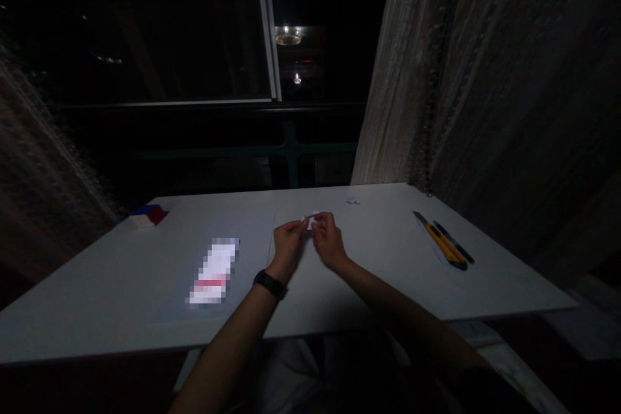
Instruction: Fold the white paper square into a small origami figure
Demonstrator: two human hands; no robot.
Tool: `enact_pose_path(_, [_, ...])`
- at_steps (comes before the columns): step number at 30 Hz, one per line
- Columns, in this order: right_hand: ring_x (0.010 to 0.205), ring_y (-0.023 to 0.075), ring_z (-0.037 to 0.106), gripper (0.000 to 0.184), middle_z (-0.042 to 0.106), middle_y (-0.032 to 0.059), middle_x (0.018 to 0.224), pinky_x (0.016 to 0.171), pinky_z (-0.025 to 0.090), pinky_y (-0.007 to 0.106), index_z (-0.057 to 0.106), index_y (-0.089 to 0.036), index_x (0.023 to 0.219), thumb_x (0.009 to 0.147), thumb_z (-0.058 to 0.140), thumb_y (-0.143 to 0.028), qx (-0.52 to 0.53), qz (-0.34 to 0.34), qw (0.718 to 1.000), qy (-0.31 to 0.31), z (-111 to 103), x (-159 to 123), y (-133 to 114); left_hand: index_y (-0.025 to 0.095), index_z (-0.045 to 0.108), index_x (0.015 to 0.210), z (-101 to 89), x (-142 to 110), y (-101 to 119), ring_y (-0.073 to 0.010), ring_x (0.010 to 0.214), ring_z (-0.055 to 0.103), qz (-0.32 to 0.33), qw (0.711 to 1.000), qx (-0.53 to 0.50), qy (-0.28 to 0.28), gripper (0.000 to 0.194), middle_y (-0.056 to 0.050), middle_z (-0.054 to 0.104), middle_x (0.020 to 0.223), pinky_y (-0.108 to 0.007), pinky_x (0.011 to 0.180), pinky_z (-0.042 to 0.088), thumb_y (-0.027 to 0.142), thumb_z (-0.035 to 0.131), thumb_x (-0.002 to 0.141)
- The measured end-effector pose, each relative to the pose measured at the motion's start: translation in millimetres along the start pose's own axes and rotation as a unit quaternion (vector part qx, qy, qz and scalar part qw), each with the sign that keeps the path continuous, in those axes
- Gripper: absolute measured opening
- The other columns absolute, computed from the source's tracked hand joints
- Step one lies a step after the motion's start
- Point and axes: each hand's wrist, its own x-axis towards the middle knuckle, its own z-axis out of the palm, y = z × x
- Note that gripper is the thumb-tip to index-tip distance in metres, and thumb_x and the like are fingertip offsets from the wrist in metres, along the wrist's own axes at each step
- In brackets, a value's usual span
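Between my two hands, above the middle of the white table [369, 291], is a small piece of white paper [310, 221]. My left hand [288, 242], with a black band on its wrist, pinches the paper's left side. On the other side my right hand [330, 239] grips it with fingers curled in. The fingers cover part of the paper, and its folds are too small to make out. A lit phone [213, 275] with a blurred screen lies left of my left hand. Tiny paper scraps [353, 201] lie beyond my right hand.
A yellow box cutter [439, 242] with its blade out lies at the right, alongside a dark pen [455, 242]. A blue, red and white cube [148, 215] sits at the far left. Curtains [388, 110] hang by the dark window behind the table.
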Motion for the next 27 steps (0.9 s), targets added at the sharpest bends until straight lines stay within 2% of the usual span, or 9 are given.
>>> enact_pose_path(4, [0.05, 0.0112, 0.05, 0.018, 0.054, -0.0035, 0.064, 0.047, 0.038, 0.022, 0.042, -0.023, 0.097, 0.083, 0.043, -0.034, 0.022, -0.001, 1.0, 0.013, -2, 0, -5, 0.011, 0.069, 0.064, -0.4, 1, -1, -0.0102, 0.055, 0.049, -0.01, 1.0, -0.007, 0.01, 0.025, -0.002, 0.059, 0.057, -0.023, 0.053, 0.036, 0.034, 0.075, 0.055])
enact_pose_path(10, [0.04, 0.0082, 0.045, 0.018, 0.052, -0.0079, 0.056, 0.038, 0.035, 0.018, 0.037, -0.024, 0.093, 0.081, 0.047, -0.034, 0.116, 0.04, 0.992, 0.008, -5, 4, -10, 0.01, 0.069, 0.067, 0.9, 1, 1, -0.0107, 0.058, 0.053, -0.041, 0.996, -0.076, -0.018, 0.025, -0.005, 0.064, 0.064, -0.023, 0.056, 0.039, 0.03, 0.077, 0.054])
enact_pose_path(16, [0.038, 0.0095, 0.048, 0.024, 0.057, -0.0068, 0.06, 0.035, 0.035, 0.019, 0.035, -0.024, 0.09, 0.077, 0.052, -0.037, 0.122, 0.07, 0.99, 0.002, -4, 4, -11, 0.008, 0.07, 0.071, -0.6, 1, 3, -0.0137, 0.06, 0.057, -0.053, 0.994, -0.088, -0.033, 0.03, -0.009, 0.066, 0.069, -0.025, 0.057, 0.042, 0.026, 0.079, 0.049])
enact_pose_path(18, [0.038, 0.01, 0.047, 0.025, 0.055, -0.0072, 0.058, 0.037, 0.036, 0.02, 0.037, -0.024, 0.092, 0.077, 0.052, -0.037, 0.09, 0.069, 0.994, 0.006, -8, 7, -12, 0.008, 0.07, 0.073, -2.4, 2, 4, -0.0133, 0.061, 0.057, -0.062, 0.993, -0.096, -0.03, 0.031, -0.009, 0.067, 0.071, -0.025, 0.057, 0.042, 0.026, 0.079, 0.05])
enact_pose_path(19, [0.038, 0.0101, 0.046, 0.025, 0.054, -0.0076, 0.055, 0.038, 0.036, 0.021, 0.039, -0.024, 0.093, 0.076, 0.053, -0.037, 0.064, 0.062, 0.996, 0.014, -12, 9, -12, 0.008, 0.07, 0.074, -3.2, 2, 5, -0.0131, 0.061, 0.057, -0.068, 0.993, -0.098, -0.025, 0.031, -0.009, 0.067, 0.071, -0.025, 0.057, 0.042, 0.026, 0.079, 0.05])
enact_pose_path(21, [0.043, 0.0109, 0.047, 0.022, 0.05, -0.0074, 0.051, 0.047, 0.04, 0.023, 0.044, -0.022, 0.091, 0.074, 0.055, -0.032, -0.004, 0.028, 0.995, 0.093, -22, 17, -11, 0.008, 0.07, 0.073, -4.4, 3, 6, -0.0127, 0.06, 0.056, -0.075, 0.993, -0.094, -0.014, 0.031, -0.008, 0.067, 0.07, -0.025, 0.057, 0.043, 0.025, 0.08, 0.049])
enact_pose_path(23, [0.057, 0.0121, 0.053, 0.03, 0.057, -0.0025, 0.068, 0.057, 0.043, 0.025, 0.048, -0.022, 0.094, 0.068, 0.061, -0.029, -0.015, 0.012, 0.992, 0.127, -34, 27, -9, 0.008, 0.07, 0.07, -4.8, 4, 7, -0.0128, 0.058, 0.056, -0.08, 0.993, -0.082, -0.015, 0.029, -0.008, 0.067, 0.068, -0.025, 0.056, 0.043, 0.024, 0.081, 0.047])
enact_pose_path(25, [0.071, 0.014, 0.057, 0.04, 0.06, 0.0034, 0.092, 0.061, 0.045, 0.025, 0.052, -0.022, 0.099, 0.063, 0.066, -0.028, 0.048, 0.023, 0.997, 0.051, -44, 36, -5, 0.008, 0.07, 0.068, -4.9, 5, 6, -0.0132, 0.058, 0.056, -0.087, 0.993, -0.069, -0.028, 0.028, -0.008, 0.067, 0.067, -0.026, 0.056, 0.043, 0.023, 0.081, 0.047])
enact_pose_path(27, [0.075, 0.0153, 0.059, 0.041, 0.06, 0.0044, 0.096, 0.063, 0.045, 0.026, 0.056, -0.021, 0.1, 0.061, 0.068, -0.029, 0.133, 0.06, 0.987, -0.075, -50, 40, -2, 0.008, 0.07, 0.068, -5.3, 5, 5, -0.0131, 0.058, 0.057, -0.094, 0.993, -0.055, -0.033, 0.028, -0.008, 0.067, 0.066, -0.025, 0.057, 0.043, 0.023, 0.081, 0.046])
